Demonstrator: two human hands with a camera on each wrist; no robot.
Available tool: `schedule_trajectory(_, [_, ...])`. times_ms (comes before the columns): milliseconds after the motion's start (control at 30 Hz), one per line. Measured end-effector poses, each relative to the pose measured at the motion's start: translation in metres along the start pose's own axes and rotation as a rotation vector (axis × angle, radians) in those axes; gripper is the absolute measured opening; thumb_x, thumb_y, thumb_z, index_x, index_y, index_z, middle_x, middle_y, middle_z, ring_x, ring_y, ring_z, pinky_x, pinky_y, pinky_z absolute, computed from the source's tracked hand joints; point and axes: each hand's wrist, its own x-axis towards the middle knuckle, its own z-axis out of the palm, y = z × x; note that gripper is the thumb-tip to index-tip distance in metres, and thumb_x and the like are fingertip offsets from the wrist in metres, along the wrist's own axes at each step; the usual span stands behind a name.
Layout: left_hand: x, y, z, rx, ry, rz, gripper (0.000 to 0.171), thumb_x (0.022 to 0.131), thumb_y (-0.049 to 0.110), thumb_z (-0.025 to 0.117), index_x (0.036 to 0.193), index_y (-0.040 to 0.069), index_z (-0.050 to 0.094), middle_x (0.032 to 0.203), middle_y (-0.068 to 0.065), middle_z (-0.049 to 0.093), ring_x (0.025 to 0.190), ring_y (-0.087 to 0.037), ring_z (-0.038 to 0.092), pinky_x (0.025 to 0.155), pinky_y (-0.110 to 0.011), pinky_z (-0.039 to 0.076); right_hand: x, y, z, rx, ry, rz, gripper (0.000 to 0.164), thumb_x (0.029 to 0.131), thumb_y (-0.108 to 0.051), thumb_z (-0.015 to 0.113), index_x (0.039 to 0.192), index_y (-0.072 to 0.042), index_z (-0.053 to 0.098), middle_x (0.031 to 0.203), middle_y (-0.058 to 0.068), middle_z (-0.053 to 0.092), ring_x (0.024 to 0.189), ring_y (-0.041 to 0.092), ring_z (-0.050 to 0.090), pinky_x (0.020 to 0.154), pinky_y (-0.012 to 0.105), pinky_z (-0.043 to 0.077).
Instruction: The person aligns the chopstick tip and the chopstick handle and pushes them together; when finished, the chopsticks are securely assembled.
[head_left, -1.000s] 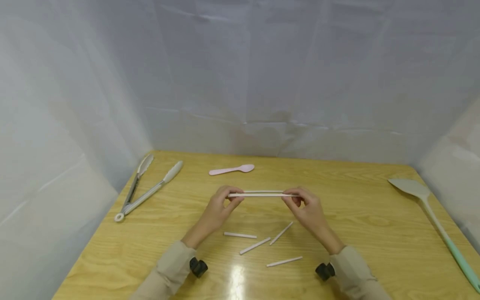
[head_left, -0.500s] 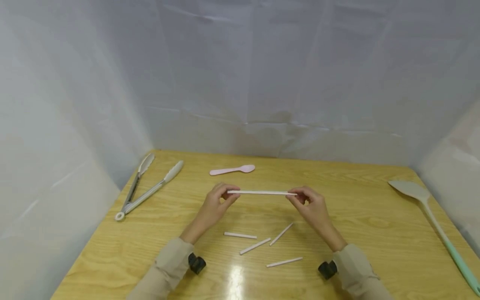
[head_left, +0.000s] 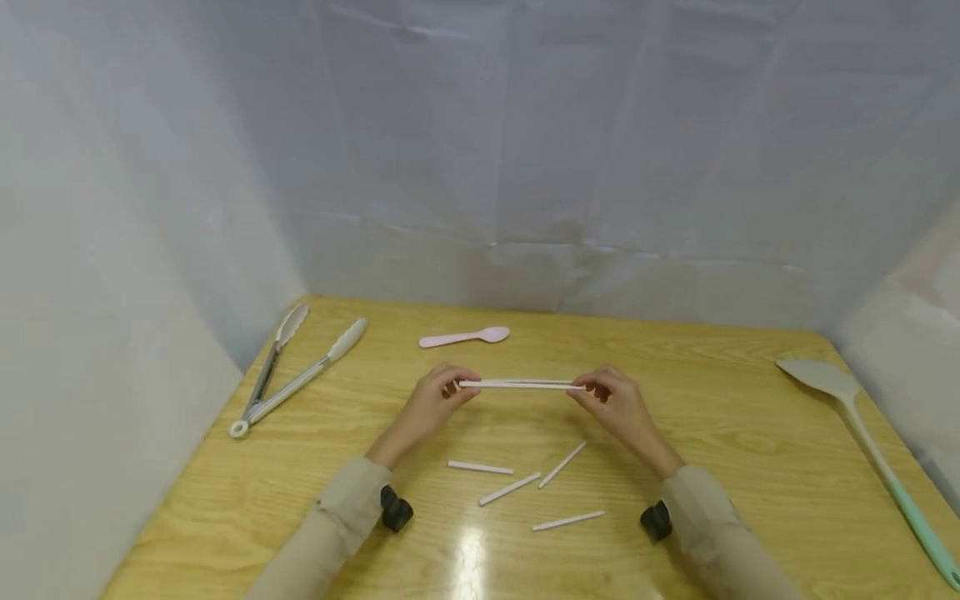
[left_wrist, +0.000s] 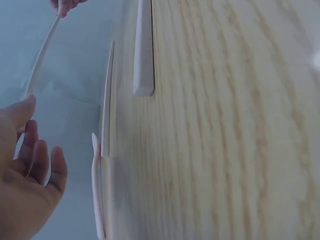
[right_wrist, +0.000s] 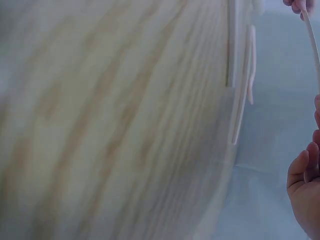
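Note:
A pair of thin white chopsticks (head_left: 525, 385) is stretched level above the table. My left hand (head_left: 429, 406) pinches them at one end between thumb and fingers. At the other end my right hand (head_left: 618, 410) pinches them the same way. A narrow gap shows between the two sticks in the head view. Below them on the wood lie several short pale sticks, among them one at the left (head_left: 480, 467) and one near the front (head_left: 567, 522). In the left wrist view the left hand (left_wrist: 30, 175) has its other fingers loosely bent.
A pink spoon (head_left: 465, 337) lies behind the hands on the wooden table (head_left: 712, 450). Spread metal tongs (head_left: 292, 392) lie at the left. A spatula (head_left: 862, 417) with a green handle lies along the right edge. Pale sheeting (head_left: 525, 167) hangs behind.
The two chopsticks came together until they looked like one line, then parted slightly again. My hands moved a little apart, then slightly closer. The short sticks and utensils stay put.

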Motion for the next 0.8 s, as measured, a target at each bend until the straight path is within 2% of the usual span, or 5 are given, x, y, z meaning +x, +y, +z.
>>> schedule_trajectory(167, [0.004, -0.007, 0.001, -0.001, -0.074, -0.112, 0.022, 0.09, 0.018, 0.063, 0.107, 0.005, 0.067, 0.093, -0.007, 0.063, 0.08, -0.014, 0.054, 0.072, -0.026, 0.046, 0.003, 0.01, 0.003, -0.028, -0.045, 0.003, 0.01, 0.074, -0.004, 0.078, 0.082, -0.002, 0.072, 0.072, 0.004, 0.057, 0.062, 0.007, 0.045, 0.054, 0.02, 0.041])
schedule_trajectory(300, [0.005, -0.014, 0.003, -0.007, -0.116, -0.159, 0.02, 0.09, 0.018, 0.063, 0.107, 0.006, 0.066, 0.098, -0.008, 0.064, 0.083, -0.015, 0.055, 0.073, -0.027, 0.046, 0.007, 0.02, 0.006, -0.057, -0.121, 0.046, 0.01, 0.076, -0.006, 0.077, 0.082, -0.002, 0.072, 0.071, 0.003, 0.057, 0.063, 0.007, 0.046, 0.055, 0.021, 0.042])
schedule_trajectory(533, [0.008, -0.022, 0.008, 0.048, -0.132, -0.154, 0.017, 0.087, 0.013, 0.067, 0.102, 0.005, 0.068, 0.09, -0.008, 0.058, 0.082, -0.016, 0.052, 0.075, -0.029, 0.045, 0.012, 0.032, 0.008, -0.052, -0.282, 0.146, 0.01, 0.079, -0.01, 0.075, 0.084, -0.002, 0.072, 0.071, 0.002, 0.058, 0.066, 0.006, 0.047, 0.059, 0.021, 0.043])
schedule_trajectory(800, [0.012, -0.03, 0.011, 0.088, -0.131, -0.137, 0.017, 0.085, 0.014, 0.069, 0.099, 0.005, 0.069, 0.083, -0.005, 0.057, 0.077, -0.013, 0.046, 0.072, -0.027, 0.04, 0.014, 0.036, 0.01, -0.026, -0.361, 0.232, 0.011, 0.082, -0.014, 0.073, 0.086, -0.004, 0.071, 0.073, 0.002, 0.058, 0.069, 0.01, 0.047, 0.062, 0.023, 0.041])
